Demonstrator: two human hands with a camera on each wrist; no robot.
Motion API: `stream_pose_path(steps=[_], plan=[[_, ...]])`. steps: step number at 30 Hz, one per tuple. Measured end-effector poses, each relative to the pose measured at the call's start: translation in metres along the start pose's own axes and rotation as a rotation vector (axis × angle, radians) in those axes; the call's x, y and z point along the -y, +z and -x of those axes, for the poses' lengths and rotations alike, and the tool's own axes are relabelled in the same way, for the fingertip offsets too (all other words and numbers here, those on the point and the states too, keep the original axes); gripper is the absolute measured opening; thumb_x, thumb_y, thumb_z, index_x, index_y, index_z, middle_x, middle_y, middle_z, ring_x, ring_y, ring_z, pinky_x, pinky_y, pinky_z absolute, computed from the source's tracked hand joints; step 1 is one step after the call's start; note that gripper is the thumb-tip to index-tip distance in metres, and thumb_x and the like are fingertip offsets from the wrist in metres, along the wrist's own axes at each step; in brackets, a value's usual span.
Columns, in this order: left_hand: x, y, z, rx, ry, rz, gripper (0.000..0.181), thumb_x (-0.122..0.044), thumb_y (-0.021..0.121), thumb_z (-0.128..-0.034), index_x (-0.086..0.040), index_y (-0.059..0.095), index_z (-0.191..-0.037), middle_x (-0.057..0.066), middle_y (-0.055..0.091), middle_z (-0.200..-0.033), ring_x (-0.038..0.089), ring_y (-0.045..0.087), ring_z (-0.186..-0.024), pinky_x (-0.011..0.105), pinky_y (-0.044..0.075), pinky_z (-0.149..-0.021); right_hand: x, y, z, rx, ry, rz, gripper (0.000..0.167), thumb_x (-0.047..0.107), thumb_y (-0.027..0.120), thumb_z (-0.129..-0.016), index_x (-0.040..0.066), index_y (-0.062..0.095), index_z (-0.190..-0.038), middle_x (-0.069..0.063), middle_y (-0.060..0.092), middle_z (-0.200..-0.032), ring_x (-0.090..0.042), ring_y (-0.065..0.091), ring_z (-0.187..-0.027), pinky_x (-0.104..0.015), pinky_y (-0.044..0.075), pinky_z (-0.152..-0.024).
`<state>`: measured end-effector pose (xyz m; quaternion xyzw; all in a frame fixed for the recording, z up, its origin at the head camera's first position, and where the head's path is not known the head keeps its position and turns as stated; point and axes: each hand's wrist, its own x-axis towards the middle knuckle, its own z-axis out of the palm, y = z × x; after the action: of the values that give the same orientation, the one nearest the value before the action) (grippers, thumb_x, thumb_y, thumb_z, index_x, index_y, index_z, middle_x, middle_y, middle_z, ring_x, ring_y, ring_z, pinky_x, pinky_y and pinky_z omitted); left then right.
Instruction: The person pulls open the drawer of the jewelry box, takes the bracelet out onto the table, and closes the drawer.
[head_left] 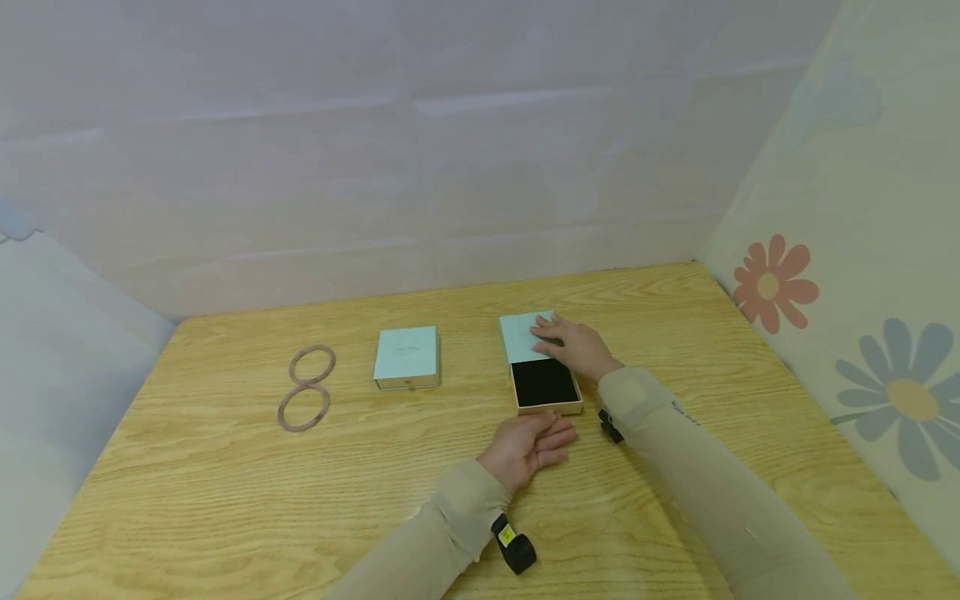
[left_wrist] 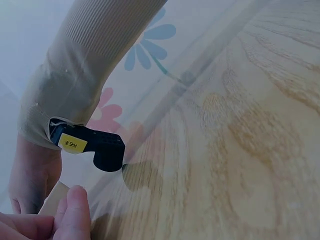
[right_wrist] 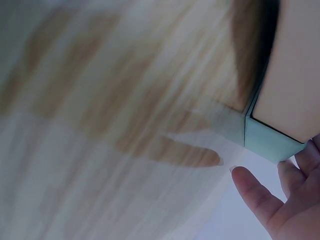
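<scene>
A light-blue drawer box lies on the table with its black-lined drawer pulled out toward the person. My right hand rests on the blue sleeve, fingers spread across its top. In the right wrist view, the thumb of the right hand stands apart from the blue box corner. At the drawer's front edge is my left hand, palm turned up and fingers extended; whether it touches the drawer I cannot tell. The left wrist view shows fingers of the left hand beside a pale box edge.
Another light-blue box, shut, sits left of the opened one. Farther left lie two pinkish rings, an upper ring and a lower ring, touching each other on the wooden table. Sheets with printed flowers rise at the right side.
</scene>
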<state>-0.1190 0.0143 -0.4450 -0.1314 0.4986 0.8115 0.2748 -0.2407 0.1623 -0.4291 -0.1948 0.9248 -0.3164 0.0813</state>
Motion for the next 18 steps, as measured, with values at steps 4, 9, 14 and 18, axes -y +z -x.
stream_pose_path(steps=[4, 9, 14, 18], plan=[[-0.0014, 0.0014, 0.0002, -0.015, 0.003, 0.015, 0.032, -0.008, 0.047, -0.1031, 0.012, 0.053, -0.127, 0.024, 0.06, -0.124, 0.027, 0.063, -0.111, 0.032, 0.057, -0.08, 0.0017, -0.0007, 0.0005, 0.006, 0.002, 0.006, 0.047, 0.027, 0.058, -0.099, 0.006, 0.05, -0.141, -0.009, 0.035, -0.152, -0.034, 0.017, -0.145, -0.056, 0.018, -0.114], [-0.0034, 0.0027, 0.0004, -0.028, 0.0, 0.016, 0.032, -0.007, 0.047, -0.103, 0.013, 0.053, -0.128, 0.025, 0.06, -0.124, 0.029, 0.062, -0.112, 0.034, 0.056, -0.083, 0.0026, -0.0013, 0.0013, 0.009, -0.003, 0.01, 0.048, 0.026, 0.058, -0.099, 0.005, 0.05, -0.141, -0.01, 0.035, -0.152, -0.034, 0.017, -0.145, -0.056, 0.019, -0.114], [-0.006, 0.0035, -0.0012, -0.029, -0.009, 0.03, 0.032, -0.007, 0.046, -0.1032, 0.012, 0.051, -0.129, 0.025, 0.059, -0.125, 0.029, 0.061, -0.114, 0.035, 0.055, -0.087, 0.0, -0.001, 0.0002, 0.003, -0.014, 0.01, 0.047, 0.026, 0.058, -0.099, 0.004, 0.05, -0.141, -0.011, 0.035, -0.151, -0.035, 0.018, -0.144, -0.056, 0.018, -0.114], [-0.0071, 0.0039, -0.0035, -0.029, -0.014, 0.046, 0.034, -0.006, 0.045, -0.1035, 0.013, 0.047, -0.132, 0.026, 0.058, -0.127, 0.031, 0.06, -0.115, 0.036, 0.054, -0.089, -0.0014, -0.0004, -0.0003, 0.0, -0.017, 0.016, 0.047, 0.026, 0.058, -0.099, 0.005, 0.051, -0.14, -0.011, 0.036, -0.151, -0.035, 0.018, -0.144, -0.056, 0.019, -0.114]])
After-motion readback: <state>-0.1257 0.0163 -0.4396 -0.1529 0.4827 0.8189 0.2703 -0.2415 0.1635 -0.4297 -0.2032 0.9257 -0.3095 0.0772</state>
